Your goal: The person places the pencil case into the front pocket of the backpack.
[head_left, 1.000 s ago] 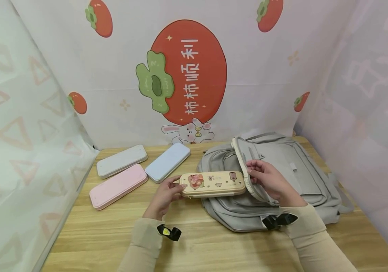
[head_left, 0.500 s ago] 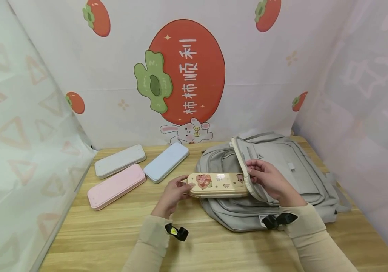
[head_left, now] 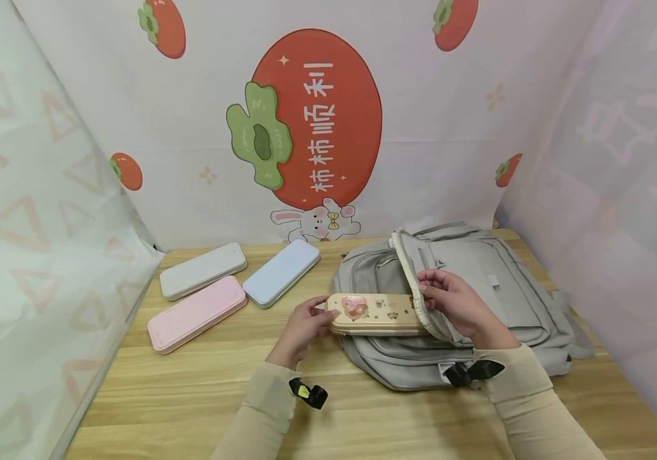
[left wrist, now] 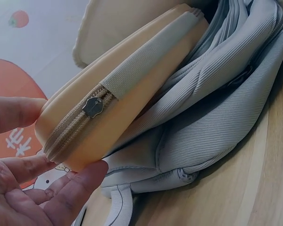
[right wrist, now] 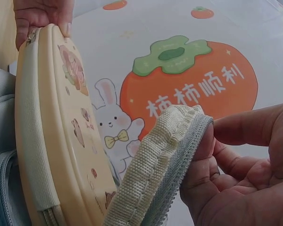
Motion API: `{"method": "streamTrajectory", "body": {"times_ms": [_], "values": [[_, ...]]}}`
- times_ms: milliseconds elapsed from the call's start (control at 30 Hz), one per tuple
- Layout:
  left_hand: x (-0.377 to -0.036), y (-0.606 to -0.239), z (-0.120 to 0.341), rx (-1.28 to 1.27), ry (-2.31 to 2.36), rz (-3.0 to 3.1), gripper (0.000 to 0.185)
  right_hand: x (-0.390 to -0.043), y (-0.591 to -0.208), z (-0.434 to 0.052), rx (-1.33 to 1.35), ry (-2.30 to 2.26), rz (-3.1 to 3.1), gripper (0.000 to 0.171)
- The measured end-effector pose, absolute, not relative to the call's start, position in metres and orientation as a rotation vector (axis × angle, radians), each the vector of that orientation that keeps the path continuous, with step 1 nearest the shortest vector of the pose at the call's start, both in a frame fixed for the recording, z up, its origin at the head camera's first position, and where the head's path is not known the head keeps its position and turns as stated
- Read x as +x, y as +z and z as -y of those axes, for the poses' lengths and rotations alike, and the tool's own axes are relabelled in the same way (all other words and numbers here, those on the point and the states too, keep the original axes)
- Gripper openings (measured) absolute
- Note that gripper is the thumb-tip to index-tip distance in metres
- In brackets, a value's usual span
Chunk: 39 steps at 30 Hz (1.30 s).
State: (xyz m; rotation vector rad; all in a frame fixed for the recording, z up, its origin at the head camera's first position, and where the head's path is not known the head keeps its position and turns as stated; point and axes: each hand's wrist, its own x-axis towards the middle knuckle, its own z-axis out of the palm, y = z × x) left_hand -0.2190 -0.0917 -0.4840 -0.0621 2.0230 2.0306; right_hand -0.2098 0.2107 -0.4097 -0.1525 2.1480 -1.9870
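My left hand point(head_left: 305, 324) pinches the left end of a cream zippered pencil case point(head_left: 374, 314) with cartoon stickers on its lid. The far end of that case passes under the lifted front flap of a grey backpack point(head_left: 495, 287), which lies on its back. In the left wrist view, thumb and fingers grip the case's end near its zipper pull point(left wrist: 93, 107). My right hand point(head_left: 455, 305) holds up the flap's cream zipper edge point(right wrist: 155, 155), pinched between thumb and fingers. The pencil case's right end is hidden beneath the flap.
Left of the backpack lie a white case point(head_left: 203, 271), a pink case point(head_left: 197, 314) and a light blue case point(head_left: 281, 273) on the wooden table point(head_left: 190, 409). A white printed cloth point(head_left: 190, 102) hangs behind the table, with more cloth at both sides.
My left hand has moved right, sliding the cream pencil case farther under the backpack's flap. The right hand keeps its hold on the flap edge in about the same place.
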Motion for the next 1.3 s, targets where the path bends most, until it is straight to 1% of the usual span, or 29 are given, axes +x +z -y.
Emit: {"method": "streamTrajectory", "body": {"times_ms": [433,900,1300], "values": [[-0.220,-0.482,0.077,-0.041,1.989,-2.006,0.057,-0.210,-0.408,-0.208,-0.119,-1.984,-2.160,0.022],[-0.221,-0.481,0.068,-0.025,2.031,-1.984,0.056,-0.210,-0.406,-0.202,-0.119,-1.994,-2.152,0.024],[-0.216,-0.481,0.056,-0.020,2.012,-2.038,0.053,-0.208,-0.408,-0.197,-0.112,-2.012,-2.120,0.021]]}}
